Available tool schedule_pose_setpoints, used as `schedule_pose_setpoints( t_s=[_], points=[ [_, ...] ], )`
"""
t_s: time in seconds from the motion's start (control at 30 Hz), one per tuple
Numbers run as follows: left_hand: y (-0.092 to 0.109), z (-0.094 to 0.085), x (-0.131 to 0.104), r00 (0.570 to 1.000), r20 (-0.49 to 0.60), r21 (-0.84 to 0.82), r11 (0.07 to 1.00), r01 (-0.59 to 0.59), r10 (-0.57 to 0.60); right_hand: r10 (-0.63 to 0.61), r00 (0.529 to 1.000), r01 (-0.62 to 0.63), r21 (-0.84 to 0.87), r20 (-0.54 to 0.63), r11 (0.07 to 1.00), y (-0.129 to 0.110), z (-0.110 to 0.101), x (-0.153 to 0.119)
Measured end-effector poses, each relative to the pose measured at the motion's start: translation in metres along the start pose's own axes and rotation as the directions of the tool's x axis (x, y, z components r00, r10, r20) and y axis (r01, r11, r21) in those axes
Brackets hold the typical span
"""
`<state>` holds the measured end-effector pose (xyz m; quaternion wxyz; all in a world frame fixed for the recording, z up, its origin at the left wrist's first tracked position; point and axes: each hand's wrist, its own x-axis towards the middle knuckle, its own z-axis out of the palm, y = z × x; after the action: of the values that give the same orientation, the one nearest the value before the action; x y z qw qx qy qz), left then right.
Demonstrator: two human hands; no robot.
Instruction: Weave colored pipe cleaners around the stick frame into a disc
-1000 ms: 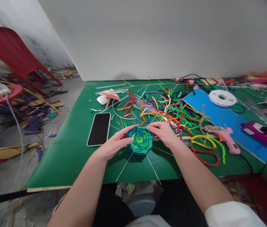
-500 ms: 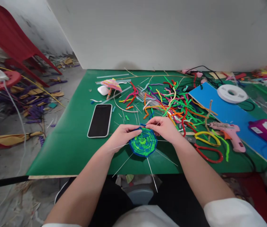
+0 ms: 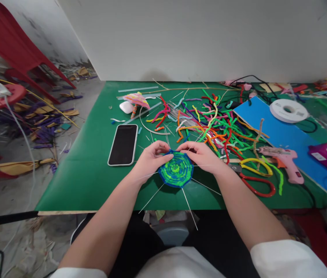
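While hands [image 3: 152,160] [image 3: 200,156] pinch the disc's [image 3: 176,170] edge, spokes [image 3: 190,209] protrude.

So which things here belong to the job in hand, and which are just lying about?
Likely the job:
- woven disc with spokes, left hand and right hand holding it
- pipe cleaners
- scissors
- glue gun

Likely lying about:
- phone
- red chair

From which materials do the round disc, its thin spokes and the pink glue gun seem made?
Disc: probably pipe-cleaner fibre, matte, judging by its soft, uneven rings.
Spokes: perhaps shiny metal wire, being straight and pale; plastic is possible.
Glue gun: likely hard plastic, smooth, given its even pink body.
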<state>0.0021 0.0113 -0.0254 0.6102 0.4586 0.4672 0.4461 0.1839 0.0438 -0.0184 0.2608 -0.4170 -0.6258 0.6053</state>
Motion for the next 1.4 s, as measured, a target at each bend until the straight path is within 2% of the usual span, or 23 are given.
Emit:
schedule_pose_setpoints(
  t_s=[0.3, 0.47, 0.6, 0.87, 1.23, 1.4],
  points=[
    [-0.001, -0.002, 0.0, 0.999, -0.001, 0.021, 0.999, -0.037, 0.037, 0.068, 0.997, -0.069, 0.038, 0.021, 0.997, 0.002, -0.004, -0.001],
    [-0.001, -0.002, 0.001, 0.999, -0.025, 0.02, 0.999, -0.039, 0.039, 0.006, 0.998, -0.006, 0.01, -0.061, 1.0, 0.004, -0.008, -0.001],
    [-0.002, -0.001, 0.001, 1.0, -0.003, 0.02, 1.0, 0.016, -0.016, -0.01, 0.993, 0.007, -0.023, -0.118, 1.0, 0.005, -0.006, 0.002],
    [-0.001, 0.0, 0.0, 1.0, -0.011, 0.017, 1.0, -0.002, 0.003, 0.016, 0.996, -0.017, -0.008, -0.089, 1.0, 0.005, -0.005, 0.002],
    [0.0, -0.001, 0.0, 0.998, -0.054, 0.024, 0.999, -0.036, 0.038, 0.031, 0.999, -0.033, 0.05, 0.037, 0.998, 0.0, -0.009, -0.003],
    [-0.001, 0.0, 0.001, 0.997, -0.066, 0.052, 0.998, -0.04, 0.043, -0.027, 0.999, 0.028, 0.029, -0.042, 0.999, 0.002, -0.001, 0.0]
  ],
)
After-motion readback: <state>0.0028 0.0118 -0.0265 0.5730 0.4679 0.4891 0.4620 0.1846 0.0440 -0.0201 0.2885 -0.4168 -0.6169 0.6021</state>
